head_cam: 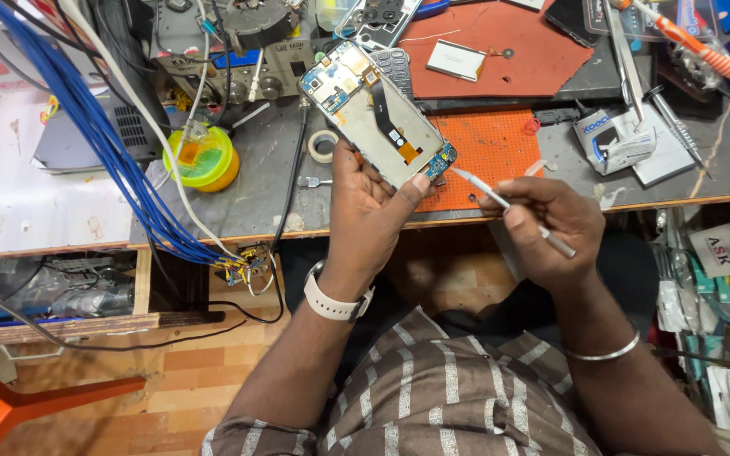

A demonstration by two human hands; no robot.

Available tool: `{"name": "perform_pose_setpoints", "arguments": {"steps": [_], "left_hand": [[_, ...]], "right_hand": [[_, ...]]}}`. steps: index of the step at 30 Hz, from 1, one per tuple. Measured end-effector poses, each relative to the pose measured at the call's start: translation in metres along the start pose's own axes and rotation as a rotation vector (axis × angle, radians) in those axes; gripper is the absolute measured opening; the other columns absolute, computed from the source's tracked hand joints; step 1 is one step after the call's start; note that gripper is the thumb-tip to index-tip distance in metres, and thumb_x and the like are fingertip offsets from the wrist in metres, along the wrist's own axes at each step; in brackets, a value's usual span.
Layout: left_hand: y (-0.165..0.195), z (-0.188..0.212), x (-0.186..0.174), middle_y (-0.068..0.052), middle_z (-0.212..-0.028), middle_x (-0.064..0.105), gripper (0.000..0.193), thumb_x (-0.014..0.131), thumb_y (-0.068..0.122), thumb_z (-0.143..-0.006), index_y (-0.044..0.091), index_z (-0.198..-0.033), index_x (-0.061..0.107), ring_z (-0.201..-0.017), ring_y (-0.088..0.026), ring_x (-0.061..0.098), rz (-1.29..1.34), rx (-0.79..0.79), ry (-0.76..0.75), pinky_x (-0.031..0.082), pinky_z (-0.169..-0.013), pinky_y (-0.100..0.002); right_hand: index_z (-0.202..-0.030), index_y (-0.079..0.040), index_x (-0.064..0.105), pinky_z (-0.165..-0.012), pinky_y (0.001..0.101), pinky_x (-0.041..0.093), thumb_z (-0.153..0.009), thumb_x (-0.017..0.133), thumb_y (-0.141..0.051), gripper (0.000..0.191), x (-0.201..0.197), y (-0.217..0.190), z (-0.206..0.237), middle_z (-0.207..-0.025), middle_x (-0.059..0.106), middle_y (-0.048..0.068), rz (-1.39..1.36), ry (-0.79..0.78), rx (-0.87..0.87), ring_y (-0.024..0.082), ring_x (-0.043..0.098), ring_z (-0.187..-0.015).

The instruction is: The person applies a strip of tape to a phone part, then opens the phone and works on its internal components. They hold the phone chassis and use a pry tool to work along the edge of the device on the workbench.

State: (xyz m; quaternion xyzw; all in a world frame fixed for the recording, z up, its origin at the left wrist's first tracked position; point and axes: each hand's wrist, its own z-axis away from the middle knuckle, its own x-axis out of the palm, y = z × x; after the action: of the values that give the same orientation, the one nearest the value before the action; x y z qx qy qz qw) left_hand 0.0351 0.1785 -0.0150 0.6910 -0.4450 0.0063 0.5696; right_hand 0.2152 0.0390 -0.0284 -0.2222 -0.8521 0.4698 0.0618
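Opened phone [379, 112]: back cover off, boards exposed, held above the counter [280, 190]; long axis runs from upper left to lower right. Left hand [371, 203]: fingers clasped round its lower end. Right hand [551, 221]: fingers closed on a slim tool [509, 206], tip just right of the phone's lower corner. Orange mat [492, 152] beneath.

The opened phone [378, 114] shows bare circuit boards and a glossy black ribbon over dull metal. The slim tool [513, 211] looks like smooth brushed metal. The tabletop [272, 186] is scuffed matt grey; the orange mat [487, 152] is dimpled rubber. The wristband [335, 304] is smooth pale plastic.
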Motion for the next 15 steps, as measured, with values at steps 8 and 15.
{"name": "perform_pose_setpoints", "arguments": {"steps": [8, 15], "left_hand": [[0.005, -0.006, 0.009, -0.016, -0.133, 0.058, 0.06, 0.064, -0.008, -0.096, 0.005, -0.143, 0.029, -0.12, -0.023, 0.066, -0.037, -0.049, 0.006, 0.062, -0.099, -0.039], [0.005, -0.008, 0.008, -0.019, -0.13, 0.061, 0.054, 0.064, -0.007, -0.098, 0.002, -0.139, 0.031, -0.114, -0.029, 0.071, -0.021, -0.098, 0.003, 0.064, -0.094, -0.038]], "right_hand": [[-0.116, 0.006, 0.065, -0.083, 0.0268, 0.06, -0.099, 0.063, -0.002, 0.019, -0.001, -0.004, -0.01, -0.105, 0.074, 0.016, 0.224, -0.035, -0.094, 0.017, 0.073, -0.094], [-0.116, 0.001, 0.068, -0.083, 0.0325, 0.062, -0.096, 0.069, 0.0, 0.02, 0.007, -0.011, -0.02, -0.107, 0.074, 0.018, 0.463, -0.033, -0.317, 0.025, 0.075, -0.095]]}}
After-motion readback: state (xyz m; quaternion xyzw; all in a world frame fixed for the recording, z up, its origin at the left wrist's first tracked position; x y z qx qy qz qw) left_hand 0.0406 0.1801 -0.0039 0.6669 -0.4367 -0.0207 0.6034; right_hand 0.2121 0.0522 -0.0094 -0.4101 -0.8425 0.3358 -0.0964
